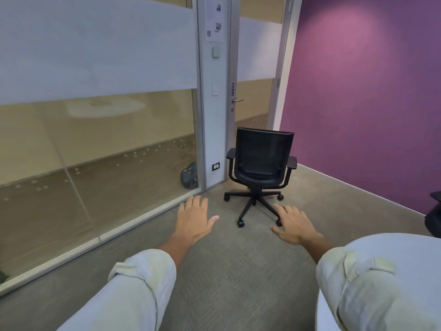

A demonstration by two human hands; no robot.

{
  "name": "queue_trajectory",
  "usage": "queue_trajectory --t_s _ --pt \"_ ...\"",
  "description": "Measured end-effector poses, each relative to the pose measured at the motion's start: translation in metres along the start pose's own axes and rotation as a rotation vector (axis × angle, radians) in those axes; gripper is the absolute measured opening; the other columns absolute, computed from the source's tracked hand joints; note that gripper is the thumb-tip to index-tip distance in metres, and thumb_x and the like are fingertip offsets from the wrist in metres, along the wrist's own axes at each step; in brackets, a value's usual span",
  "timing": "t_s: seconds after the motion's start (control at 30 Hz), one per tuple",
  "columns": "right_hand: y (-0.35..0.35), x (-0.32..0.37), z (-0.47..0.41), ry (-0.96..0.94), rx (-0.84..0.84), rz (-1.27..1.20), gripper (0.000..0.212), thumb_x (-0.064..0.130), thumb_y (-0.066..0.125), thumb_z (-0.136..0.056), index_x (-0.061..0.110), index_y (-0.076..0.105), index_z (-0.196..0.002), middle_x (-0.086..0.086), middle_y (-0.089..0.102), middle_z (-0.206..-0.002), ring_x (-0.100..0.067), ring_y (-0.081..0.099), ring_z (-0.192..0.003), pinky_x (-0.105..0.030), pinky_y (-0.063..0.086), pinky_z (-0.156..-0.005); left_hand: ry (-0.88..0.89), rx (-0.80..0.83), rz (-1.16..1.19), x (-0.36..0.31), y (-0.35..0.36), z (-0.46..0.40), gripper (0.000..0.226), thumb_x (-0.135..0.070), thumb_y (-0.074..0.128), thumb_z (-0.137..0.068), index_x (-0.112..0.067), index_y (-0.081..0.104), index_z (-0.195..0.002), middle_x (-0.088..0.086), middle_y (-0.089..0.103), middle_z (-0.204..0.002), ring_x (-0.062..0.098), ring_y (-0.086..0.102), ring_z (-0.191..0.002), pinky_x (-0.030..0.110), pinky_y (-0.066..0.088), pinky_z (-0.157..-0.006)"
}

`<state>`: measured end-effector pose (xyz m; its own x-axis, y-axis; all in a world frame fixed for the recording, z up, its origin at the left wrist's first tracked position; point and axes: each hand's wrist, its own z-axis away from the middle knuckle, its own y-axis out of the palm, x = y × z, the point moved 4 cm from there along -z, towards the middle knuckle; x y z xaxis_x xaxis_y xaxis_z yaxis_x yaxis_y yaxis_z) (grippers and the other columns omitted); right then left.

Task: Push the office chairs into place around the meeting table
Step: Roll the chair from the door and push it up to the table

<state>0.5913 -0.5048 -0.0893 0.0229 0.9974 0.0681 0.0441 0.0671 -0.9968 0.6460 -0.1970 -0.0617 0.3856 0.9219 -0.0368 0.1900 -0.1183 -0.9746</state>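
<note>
A black office chair (pixel 261 163) with a mesh back, armrests and a five-star wheeled base stands in the room's corner, by the glass door. Its back faces me. My left hand (pixel 194 218) is stretched out in front, palm down, fingers apart, holding nothing, to the left of the chair's base. My right hand (pixel 293 223) reaches forward too, fingers spread and empty, overlapping the chair's nearest wheel in the view but short of the chair. The white meeting table's rounded edge (pixel 405 244) shows at the lower right, behind my right sleeve.
A glass partition (pixel 95 163) runs along the left, with a glass door (pixel 255 103) behind the chair. A purple wall (pixel 370 103) closes the right side. Part of another black chair (pixel 434 216) shows at the right edge. Grey carpet (pixel 233 271) lies between me and the chair.
</note>
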Motion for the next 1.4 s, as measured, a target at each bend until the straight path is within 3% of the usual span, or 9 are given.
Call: queue_trajectory --t_s 0.3,0.47,1.0,1.3,1.4 --pt "-0.016 -0.014 -0.174 0.098 -0.138 -0.033 0.073 0.060 0.048 -0.092 0.019 0.030 -0.149 -0.011 0.048 -0.142 -0.032 0.045 -0.127 -0.047 0.038 -0.103 0.085 -0.015 0.008 0.033 0.022 -0.178 0.070 -0.064 0.038 -0.097 -0.011 0.043 -0.141 0.015 0.047 -0.145 0.033 0.037 -0.139 0.048 0.036 -0.112" --pt "-0.008 -0.044 -0.247 0.133 -0.124 -0.056 0.074 0.061 0.048 -0.092 0.019 0.028 -0.150 -0.011 0.047 -0.143 -0.032 0.045 -0.127 -0.047 0.038 -0.104 0.107 -0.022 0.013 0.032 0.042 -0.267 0.069 -0.064 0.038 -0.098 -0.011 0.044 -0.141 0.014 0.048 -0.145 0.032 0.038 -0.137 0.047 0.036 -0.111" --pt "-0.038 -0.228 -0.532 0.075 -0.114 0.063 0.078 0.063 0.049 -0.092 0.017 0.027 -0.151 -0.011 0.047 -0.143 -0.032 0.045 -0.127 -0.047 0.039 -0.103 0.056 -0.073 0.114 -0.039 0.098 -0.575 0.068 -0.064 0.039 -0.097 -0.012 0.048 -0.139 0.013 0.051 -0.141 0.030 0.044 -0.132 0.047 0.040 -0.108" --pt "-0.022 -0.290 -0.634 0.140 -0.064 -0.020 0.080 0.063 0.049 -0.092 0.014 0.026 -0.151 -0.014 0.043 -0.147 -0.034 0.041 -0.132 -0.048 0.039 -0.107 0.129 -0.018 0.129 -0.075 0.142 -0.708 0.072 -0.063 0.037 -0.098 -0.008 0.042 -0.144 0.016 0.046 -0.148 0.033 0.038 -0.139 0.050 0.036 -0.113" --pt "-0.005 -0.301 -0.668 0.089 -0.005 0.012 0.083 0.067 0.043 -0.093 0.013 0.023 -0.153 -0.013 0.035 -0.154 -0.032 0.033 -0.139 -0.046 0.032 -0.113 0.166 0.007 0.160 -0.082 0.166 -0.756 0.074 -0.063 0.037 -0.098 -0.007 0.039 -0.146 0.016 0.045 -0.148 0.033 0.035 -0.140 0.049 0.033 -0.115"
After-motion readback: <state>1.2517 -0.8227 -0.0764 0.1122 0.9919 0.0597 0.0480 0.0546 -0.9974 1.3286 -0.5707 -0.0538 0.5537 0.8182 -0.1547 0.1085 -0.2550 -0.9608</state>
